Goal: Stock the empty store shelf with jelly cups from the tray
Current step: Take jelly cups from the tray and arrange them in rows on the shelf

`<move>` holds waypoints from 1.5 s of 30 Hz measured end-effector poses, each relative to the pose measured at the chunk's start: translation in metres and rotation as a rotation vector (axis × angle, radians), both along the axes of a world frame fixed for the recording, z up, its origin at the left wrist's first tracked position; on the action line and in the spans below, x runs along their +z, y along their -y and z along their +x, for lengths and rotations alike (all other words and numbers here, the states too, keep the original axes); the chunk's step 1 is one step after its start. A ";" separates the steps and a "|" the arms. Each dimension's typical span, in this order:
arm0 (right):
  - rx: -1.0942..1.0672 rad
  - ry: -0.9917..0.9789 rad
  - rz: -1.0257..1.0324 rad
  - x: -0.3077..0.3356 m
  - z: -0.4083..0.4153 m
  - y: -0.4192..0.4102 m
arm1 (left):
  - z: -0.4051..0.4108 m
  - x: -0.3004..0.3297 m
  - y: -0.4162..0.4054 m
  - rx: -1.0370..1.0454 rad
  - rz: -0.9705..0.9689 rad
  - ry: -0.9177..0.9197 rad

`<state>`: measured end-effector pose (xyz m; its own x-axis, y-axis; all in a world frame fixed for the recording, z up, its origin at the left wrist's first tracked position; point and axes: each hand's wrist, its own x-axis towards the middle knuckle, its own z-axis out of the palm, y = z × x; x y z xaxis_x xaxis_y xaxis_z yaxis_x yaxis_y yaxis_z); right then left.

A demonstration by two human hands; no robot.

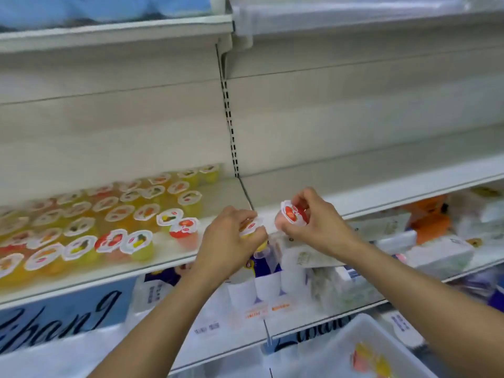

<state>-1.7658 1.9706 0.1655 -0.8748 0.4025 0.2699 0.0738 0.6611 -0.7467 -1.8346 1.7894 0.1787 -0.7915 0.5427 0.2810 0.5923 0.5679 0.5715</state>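
A yellow jelly cup (252,231) is gripped by the left hand (231,236), a red jelly cup (293,214) by the right hand (316,222), fingers curled round each. Placing is judged in hand; setting-down beside the shelf (218,197) rows is called for next.

Head view — close, angled down at the shelf (174,257).

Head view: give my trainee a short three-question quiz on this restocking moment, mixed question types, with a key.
1. True or false: both hands hold a jelly cup.
2. Multiple choice: the cup in the right hand has which lid? A) red strawberry lid B) plain blue lid C) no lid
3. Short answer: on which section of the shelf do the stocked jelly cups stand, left or right of the slotted upright?

Key:
1. True; the left hand grips a yellow cup, the right a red-lidded cup.
2. A
3. Left; the right section shows none.
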 end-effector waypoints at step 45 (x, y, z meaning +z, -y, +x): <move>0.140 -0.061 -0.147 0.023 -0.185 0.083 | -0.177 0.037 0.057 0.118 0.012 0.054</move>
<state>-1.9505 1.8880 0.1889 -0.9086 0.3170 0.2718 -0.0598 0.5454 -0.8360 -2.0111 1.7322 0.2160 -0.8641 0.4413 0.2421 0.4896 0.6248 0.6083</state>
